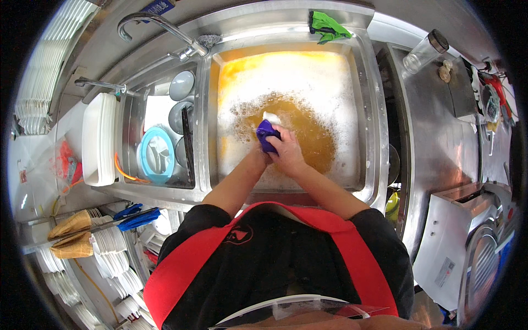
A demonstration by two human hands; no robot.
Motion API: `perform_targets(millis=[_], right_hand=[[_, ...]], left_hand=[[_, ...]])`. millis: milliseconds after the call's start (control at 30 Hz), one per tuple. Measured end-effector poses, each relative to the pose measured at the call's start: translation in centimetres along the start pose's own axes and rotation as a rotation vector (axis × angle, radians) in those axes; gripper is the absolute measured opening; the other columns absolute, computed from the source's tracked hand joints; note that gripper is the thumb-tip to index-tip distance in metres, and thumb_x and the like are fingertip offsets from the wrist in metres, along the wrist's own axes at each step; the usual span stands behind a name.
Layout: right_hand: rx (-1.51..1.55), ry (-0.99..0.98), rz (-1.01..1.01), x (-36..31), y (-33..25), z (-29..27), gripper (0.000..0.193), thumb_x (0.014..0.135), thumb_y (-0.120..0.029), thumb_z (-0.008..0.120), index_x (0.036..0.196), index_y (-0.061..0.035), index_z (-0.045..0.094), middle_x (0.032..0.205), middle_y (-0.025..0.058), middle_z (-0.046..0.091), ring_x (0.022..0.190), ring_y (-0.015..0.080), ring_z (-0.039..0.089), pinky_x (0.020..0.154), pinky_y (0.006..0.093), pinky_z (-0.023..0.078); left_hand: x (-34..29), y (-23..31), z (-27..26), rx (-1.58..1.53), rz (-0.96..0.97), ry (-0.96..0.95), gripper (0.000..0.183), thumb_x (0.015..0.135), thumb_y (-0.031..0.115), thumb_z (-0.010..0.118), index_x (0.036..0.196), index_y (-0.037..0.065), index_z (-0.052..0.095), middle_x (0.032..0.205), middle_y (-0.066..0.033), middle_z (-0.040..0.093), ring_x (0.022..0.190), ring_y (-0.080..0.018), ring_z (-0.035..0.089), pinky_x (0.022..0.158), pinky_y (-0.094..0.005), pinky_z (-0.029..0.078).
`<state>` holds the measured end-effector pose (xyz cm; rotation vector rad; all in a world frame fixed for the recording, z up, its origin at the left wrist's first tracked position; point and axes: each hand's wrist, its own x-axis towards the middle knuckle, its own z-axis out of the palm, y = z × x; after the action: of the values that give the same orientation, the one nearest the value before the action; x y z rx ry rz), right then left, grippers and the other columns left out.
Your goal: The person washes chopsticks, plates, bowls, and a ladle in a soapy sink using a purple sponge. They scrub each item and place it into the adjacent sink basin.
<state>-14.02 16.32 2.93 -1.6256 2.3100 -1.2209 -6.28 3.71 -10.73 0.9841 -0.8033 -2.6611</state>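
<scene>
Head: two hands (288, 149), one purple object (265, 132)

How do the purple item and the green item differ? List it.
The green item has black parts; the purple item looks all purple.
The right hand holds the purple item over foamy water; the green item lies on the sink's back edge.
White foam sits at the purple item's far end; none shows on the green item.
Both are vividly coloured.

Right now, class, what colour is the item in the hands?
The item is deep purple, best seen in the head view.
</scene>
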Motion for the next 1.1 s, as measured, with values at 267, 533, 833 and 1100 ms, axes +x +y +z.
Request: perform_targets(millis=[267, 533, 833, 1100], right_hand=[[0.642, -0.353, 0.801, 8.0, 4.2, -1.1, 0.039, 0.09, -0.016, 0.059, 0.126, -0.002, 0.052, 0.094, 0.019, 0.065, 0.068, 0.026, 0.066, 0.062, 0.0353, 0.057], [1.583, 0.096, 1.182, 3.9, 6.6, 0.1, 0.038, 0.09, -0.02, 0.059, 0.124, -0.0037, 0.054, 0.106, 0.0132, 0.066, 0.091, 0.0253, 0.066, 0.079, 0.0382, 0.055], [1.624, -0.358, 1.141, 0.5, 5.7, -2.2, 0.043, 0.087, -0.011, 0.061, 0.125, 0.004, 0.048, 0.101, 0.0179, 0.065, 0.085, 0.0297, 0.066, 0.076, 0.0425, 0.056], [0.161, -0.053, 0.969, 0.3, 13.4, -6.7, 0.059, 0.08, -0.031, 0.068, 0.124, 0.0017, 0.044, 0.102, 0.0197, 0.065, 0.094, 0.0343, 0.064, 0.083, 0.0413, 0.052]], left_hand=[[-4.7, 0.4, 4.1, -0.02, -0.41, -0.17, 0.02, 0.09, 0.03, 0.057, 0.079, 0.014, 0.053, 0.06, 0.001, 0.048, 0.044, -0.0098, 0.042, 0.038, -0.0233, 0.032], [-5.5, 3.4, 7.1, 0.62, 0.025, -0.059, 0.021, 0.088, 0.03, 0.057, 0.092, 0.01, 0.058, 0.055, 0.0017, 0.044, 0.041, -0.0084, 0.034, 0.038, -0.0253, 0.03], [-4.8, 7.2, 2.9, 1.307, 0.662, 0.509, 0.038, 0.087, 0.028, 0.058, 0.116, 0.003, 0.058, 0.091, -0.024, 0.066, 0.085, -0.0392, 0.065, 0.076, -0.0432, 0.05], [-17.9, 21.5, -9.9, 1.671, 0.517, 1.345, 0.043, 0.096, 0.033, 0.042, 0.13, 0.008, 0.047, 0.087, -0.023, 0.067, 0.078, -0.0419, 0.065, 0.072, -0.0495, 0.051]])
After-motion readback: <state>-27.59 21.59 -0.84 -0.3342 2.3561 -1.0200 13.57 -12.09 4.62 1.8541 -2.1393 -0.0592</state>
